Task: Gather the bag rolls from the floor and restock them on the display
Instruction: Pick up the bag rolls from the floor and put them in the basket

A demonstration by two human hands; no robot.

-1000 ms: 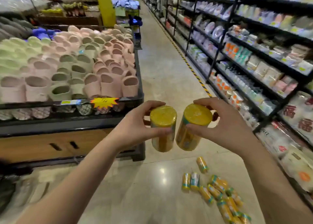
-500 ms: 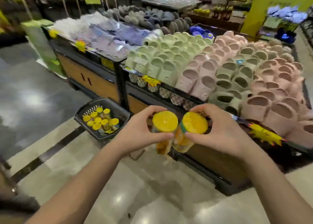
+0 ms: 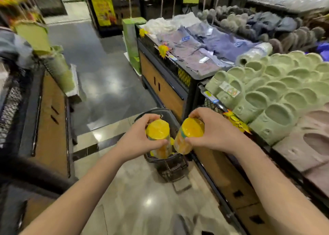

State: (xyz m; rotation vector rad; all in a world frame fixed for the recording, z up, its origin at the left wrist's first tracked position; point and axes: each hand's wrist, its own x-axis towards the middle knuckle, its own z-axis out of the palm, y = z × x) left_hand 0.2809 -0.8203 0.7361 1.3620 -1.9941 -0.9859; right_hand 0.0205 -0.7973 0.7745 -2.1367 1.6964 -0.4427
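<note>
The left hand (image 3: 137,142) curls round one roll (image 3: 157,129) and the right hand (image 3: 215,135) round a second roll (image 3: 189,131). Both rolls are gripped by the sides, yellow ends up, nearly touching. They hang just above a black basket (image 3: 167,167) on the floor (image 3: 142,199), beside the slipper stand (image 3: 210,163). These two look gathered but not yet restocked. Yellow glimpsed under them may be rolls already in. No loose rolls show on the floor here.

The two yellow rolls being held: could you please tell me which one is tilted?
The right roll, gripped by the right hand: its top leans right, whereas the left roll, in the left hand, stands nearly upright.
</note>
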